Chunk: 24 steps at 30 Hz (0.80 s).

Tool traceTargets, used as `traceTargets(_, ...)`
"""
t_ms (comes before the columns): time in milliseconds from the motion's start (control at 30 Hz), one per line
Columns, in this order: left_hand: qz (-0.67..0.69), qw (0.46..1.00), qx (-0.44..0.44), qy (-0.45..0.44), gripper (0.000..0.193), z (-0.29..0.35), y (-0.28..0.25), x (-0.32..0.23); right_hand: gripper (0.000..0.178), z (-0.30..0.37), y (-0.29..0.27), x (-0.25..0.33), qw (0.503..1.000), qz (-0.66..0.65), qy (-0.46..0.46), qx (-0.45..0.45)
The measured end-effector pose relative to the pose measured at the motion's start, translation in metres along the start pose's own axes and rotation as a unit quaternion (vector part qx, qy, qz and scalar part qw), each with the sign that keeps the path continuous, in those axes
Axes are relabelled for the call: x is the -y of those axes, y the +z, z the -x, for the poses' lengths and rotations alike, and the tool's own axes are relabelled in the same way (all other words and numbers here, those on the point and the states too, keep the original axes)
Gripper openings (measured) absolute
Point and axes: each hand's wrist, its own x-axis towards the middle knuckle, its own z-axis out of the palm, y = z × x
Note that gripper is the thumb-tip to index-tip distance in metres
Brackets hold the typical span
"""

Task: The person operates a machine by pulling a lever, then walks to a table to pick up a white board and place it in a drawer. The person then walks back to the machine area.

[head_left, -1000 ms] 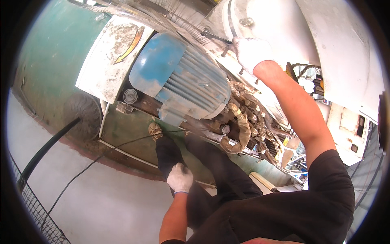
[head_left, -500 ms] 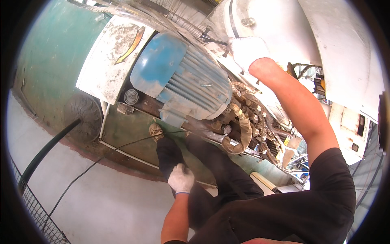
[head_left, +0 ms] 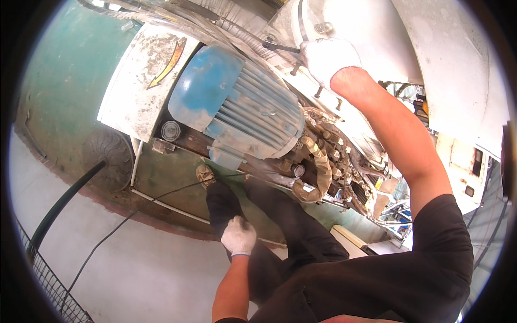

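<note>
My right hand (head_left: 329,60), in a white glove, reaches far out at the upper right. Its fingers are wrapped round the handle of a dark wrench (head_left: 283,48). The wrench points left from the fist, with its head beside the edge of a pale machine housing (head_left: 371,40). Several dark bolts (head_left: 295,69) stick out along that edge, just below the hand. My left hand (head_left: 238,236), also white-gloved, is curled closed against my dark trouser leg near the knee. Nothing sticks out of it, and its palm side is hidden.
A blue ribbed motor (head_left: 253,107) fills the middle, beside a white panel with a curved arrow (head_left: 145,81). Hoses and fittings (head_left: 328,167) crowd its right end. A thin cable (head_left: 107,234) crosses the floor, and a wire mesh basket (head_left: 48,285) stands at lower left.
My right hand and the wrench have moved slightly away from me, up in the picture. The whole view has shifted a little. My left hand stays against the leg.
</note>
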Motion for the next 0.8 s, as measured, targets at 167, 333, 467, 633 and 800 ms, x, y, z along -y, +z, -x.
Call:
traceTargets(167,0.005,1.0,-0.011,0.004,0.011,-0.001,0.003,0.002,0.026,-0.005,-0.011,0.01,0.999,0.023,0.015,0.026)
traceTargets(333,0.001,1.0,-0.013,0.01,0.011,-0.002,0.003,0.001,0.027,0.0,0.009,0.007,1.0,-0.013,0.018,-0.023)
traceTargets(467,0.0,1.0,-0.027,0.015,0.007,-0.001,0.006,0.002,0.026,0.018,0.044,0.021,0.992,-0.084,0.059,-0.076)
traceTargets(633,-0.015,1.0,0.007,0.004,0.01,-0.003,0.002,-0.003,0.022,0.029,0.127,0.059,0.958,-0.147,0.163,-0.186)
traceTargets(800,-0.054,0.998,0.043,0.002,0.011,-0.006,0.0,-0.011,0.018,0.033,0.138,0.097,0.921,-0.232,0.264,-0.168)
